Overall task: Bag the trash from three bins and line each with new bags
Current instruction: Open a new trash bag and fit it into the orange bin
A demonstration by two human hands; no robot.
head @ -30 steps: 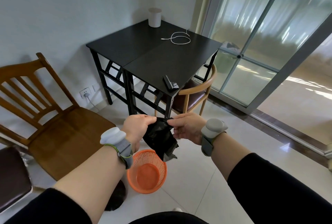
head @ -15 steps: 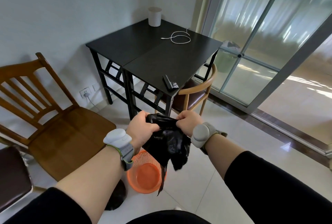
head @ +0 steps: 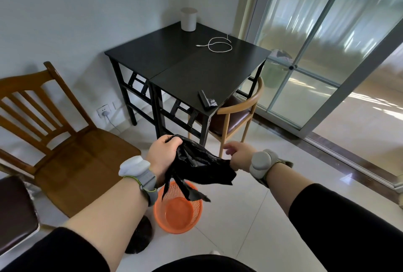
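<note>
A: Obs. 1, containers. Orange mesh bin on the tiled floor, directly below the left grip. Round, tapered, open lattice wall, solid base. No liner in it; nothing visible inside.

B: Second container?

A: A dark bagged lump on the floor beside the bin, on its left, mostly hidden under the left forearm. Contents not visible.

B: Task item and grips?

A: Black trash bag, thin glossy plastic, crumpled and creased, held in the air between the two hands above the bin. Left hand has its fingers curled round the bunched top end: grip clamped on the bag. Right hand pinches the opposite edge low at its fingers: grip clamped on the bag too, though the upper fingers look blurred. Bag stretched between the two grips; two thin strips hang from under the left grip down in front of the bin rim.

B: Surroundings?

A: Ahead of the grips, a black matte surface, square, on a braced frame. On it: a pale cylinder at the far corner, a looped white cable, and a small black roll at the near edge. Left of the left grip, a slatted brown wooden chair. Beyond the right grip, a curved-back chair with a dark padded seat, tucked under the surface. Grey bands on both wrists.
</note>
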